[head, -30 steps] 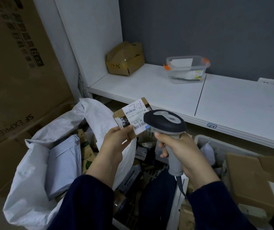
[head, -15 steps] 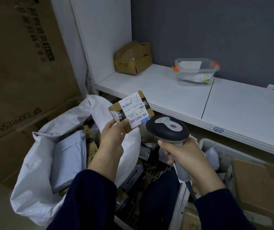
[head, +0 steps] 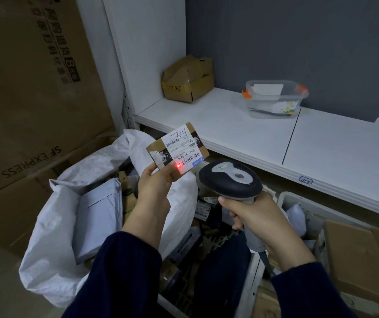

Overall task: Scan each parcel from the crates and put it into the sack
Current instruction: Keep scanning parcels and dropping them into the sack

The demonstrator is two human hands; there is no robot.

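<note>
Head view, findings as follows.

Left hand (head: 154, 189): raised at centre frame. Its fingers are curled behind a small flat brown cardboard parcel with a white printed label (head: 179, 150), and the thumb pinches the parcel's near lower corner. The parcel is held tilted, label face toward the camera and clear of every surface. A red light spot (head: 179, 165) sits on the lower barcode, just above the left thumb.

Right hand (head: 259, 216): its fingers are wrapped fully round the handle of a dark grey and light grey handheld barcode scanner (head: 229, 180). The scanner head stands above these fingers, just right of the parcel and apart from it.

Below and left of the left fingers lies a white woven sack (head: 53, 226), mouth open, holding a grey plastic mailer bag (head: 96, 216) and brown packets. Beneath both hands is a white plastic crate (head: 252, 278) of mixed parcels, too dark to itemise. A second white crate (head: 294, 198), right of the right fingers, holds brown cardboard boxes.

Beyond the fingers, a white shelf (head: 241, 125) carries a taped brown cardboard box (head: 187, 79) and a clear plastic tub with orange clips (head: 275, 99). Far left stands a large brown carton printed "SF EXPRESS" (head: 34, 88).
</note>
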